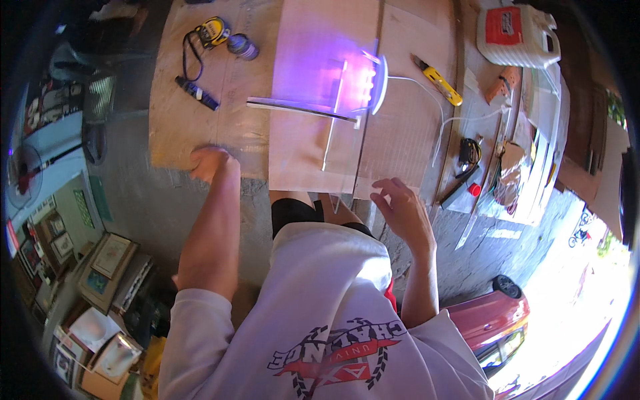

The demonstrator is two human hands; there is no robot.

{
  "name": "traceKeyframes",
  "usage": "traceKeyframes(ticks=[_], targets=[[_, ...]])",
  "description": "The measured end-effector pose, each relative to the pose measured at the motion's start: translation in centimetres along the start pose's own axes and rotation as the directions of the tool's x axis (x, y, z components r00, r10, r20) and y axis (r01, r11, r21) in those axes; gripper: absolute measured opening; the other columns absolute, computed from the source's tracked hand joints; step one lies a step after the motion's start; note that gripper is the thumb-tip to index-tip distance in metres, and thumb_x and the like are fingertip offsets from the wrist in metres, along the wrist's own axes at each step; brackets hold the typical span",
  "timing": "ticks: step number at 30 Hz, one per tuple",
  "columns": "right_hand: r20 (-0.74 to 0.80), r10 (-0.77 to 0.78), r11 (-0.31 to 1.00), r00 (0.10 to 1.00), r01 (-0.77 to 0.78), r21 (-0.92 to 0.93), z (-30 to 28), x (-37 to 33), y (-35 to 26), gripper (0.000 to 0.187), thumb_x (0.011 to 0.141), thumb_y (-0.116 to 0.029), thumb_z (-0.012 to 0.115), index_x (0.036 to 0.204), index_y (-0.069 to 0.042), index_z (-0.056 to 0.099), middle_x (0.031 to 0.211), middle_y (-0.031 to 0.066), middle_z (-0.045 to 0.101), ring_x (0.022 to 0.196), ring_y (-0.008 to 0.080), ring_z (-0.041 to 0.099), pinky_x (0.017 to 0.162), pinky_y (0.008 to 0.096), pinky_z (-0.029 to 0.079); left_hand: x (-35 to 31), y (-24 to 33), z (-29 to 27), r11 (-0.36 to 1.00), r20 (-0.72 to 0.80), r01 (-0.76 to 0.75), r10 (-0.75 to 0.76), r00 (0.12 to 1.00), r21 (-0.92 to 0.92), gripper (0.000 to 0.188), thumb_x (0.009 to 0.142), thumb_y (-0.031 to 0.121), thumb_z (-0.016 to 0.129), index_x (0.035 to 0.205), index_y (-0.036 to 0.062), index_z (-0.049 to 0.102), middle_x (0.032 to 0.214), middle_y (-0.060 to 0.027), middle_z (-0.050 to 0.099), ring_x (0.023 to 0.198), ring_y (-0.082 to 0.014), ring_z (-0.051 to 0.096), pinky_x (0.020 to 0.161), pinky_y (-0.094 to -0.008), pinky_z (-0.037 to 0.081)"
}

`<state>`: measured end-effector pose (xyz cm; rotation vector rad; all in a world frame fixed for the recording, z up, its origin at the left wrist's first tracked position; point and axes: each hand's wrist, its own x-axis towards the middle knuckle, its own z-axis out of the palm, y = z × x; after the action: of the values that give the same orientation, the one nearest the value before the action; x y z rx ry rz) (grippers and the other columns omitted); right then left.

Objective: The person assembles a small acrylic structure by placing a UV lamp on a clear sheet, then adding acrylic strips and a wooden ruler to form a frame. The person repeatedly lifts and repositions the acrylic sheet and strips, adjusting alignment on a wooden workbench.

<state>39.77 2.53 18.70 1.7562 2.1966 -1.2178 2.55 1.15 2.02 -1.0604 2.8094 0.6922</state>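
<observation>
My left hand (pixel 215 164) is at the front edge of the table on the left, fingers curled; a dark patch shows beside it, and whatever it may hold is hidden. My right hand (pixel 400 207) hovers by the front edge to the right, holding nothing, with its fingers apart. Between and beyond the hands, a lamp (pixel 381 84) glows purple over a joined assembly of clear plastic strips (pixel 300 109). A thin clear strip (pixel 329 143) of it points toward me. Beneath lies a pale brown board (pixel 293 153).
To the far left lie a yellow tape measure (pixel 213 31), a small bottle (pixel 243 47) and a dark tube (pixel 197 93). A yellow utility knife (pixel 439 81), a white cable (pixel 441 127) and a white jug (pixel 517 39) are on the right. Nearer sits a red-capped black tool (pixel 461 189).
</observation>
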Motion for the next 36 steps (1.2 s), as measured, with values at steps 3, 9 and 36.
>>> traceKeyframes(ticks=[3,9,36], targets=[[0.031,0.056,0.998,0.998,-0.056,0.001,0.2,-1.6,1.0,0.02,0.092,-0.018,0.067,0.109,-0.008,0.067,0.098,0.0119,0.068,0.084,0.0318,0.068,0.075,0.0418,0.053,-0.3,0.1,-0.1,0.999,0.024,0.017,-0.015,1.0,-0.051,0.055,0.095,0.044,0.039,0.13,0.0025,0.033,0.112,-0.0308,0.065,0.097,-0.047,0.067,0.081,-0.0581,0.058],[-0.334,0.083,0.983,0.939,-0.022,0.182,-7.7,-5.1,2.3,0.022,0.09,-0.011,0.069,0.111,-0.009,0.067,0.095,0.0093,0.07,0.083,0.0219,0.069,0.069,0.0335,0.055,-0.7,0.2,-0.9,0.994,0.035,0.011,-0.008,0.999,-0.105,0.056,0.095,0.044,0.04,0.131,0.0016,0.033,0.114,-0.0316,0.064,0.1,-0.0473,0.066,0.084,-0.0577,0.056],[-0.529,-0.705,0.709,0.472,0.477,-0.519,-24.3,-18.0,-11.9,0.031,0.093,-0.017,0.062,0.12,-0.001,0.062,0.109,0.0122,0.069,0.088,0.0164,0.064,0.075,0.0322,0.051,3.7,-1.7,3.8,0.991,0.033,-0.136,0.136,0.99,-0.004,0.056,0.093,0.044,0.04,0.128,0.0,0.038,0.11,-0.03,0.064,0.095,-0.0464,0.066,0.084,-0.0583,0.053]])
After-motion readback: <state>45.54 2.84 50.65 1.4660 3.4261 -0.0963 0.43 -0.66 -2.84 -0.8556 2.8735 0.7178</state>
